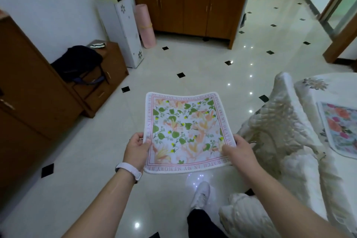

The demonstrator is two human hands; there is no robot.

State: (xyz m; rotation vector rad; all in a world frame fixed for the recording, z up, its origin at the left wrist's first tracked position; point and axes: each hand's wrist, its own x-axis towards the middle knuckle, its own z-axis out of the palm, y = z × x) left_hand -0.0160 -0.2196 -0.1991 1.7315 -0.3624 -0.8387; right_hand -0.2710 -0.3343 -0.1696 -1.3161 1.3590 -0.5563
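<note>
Person stands holding a square cloth out flat over the floor, one hand on each side edge near the close corners. Left hand pinches the left edge, thumb on top and fingers curled under. Right hand grips the right edge the same way. The cloth runs straight away from the hands, far edge free and curling up slightly. It is square, so there is no real long axis, and both hands are equally near. The fabric is thin and soft-looking, with a white hem, a pink lettered border and a print of green leaves and peach flowers. A white band is on the left wrist. To the right are a puffy white quilt and a bed (could be a sofa, hard to tell) with a second cloth lying flat on it. If this cloth is meant to join that one, the right hand is nearer and the move goes rightward.
</note>
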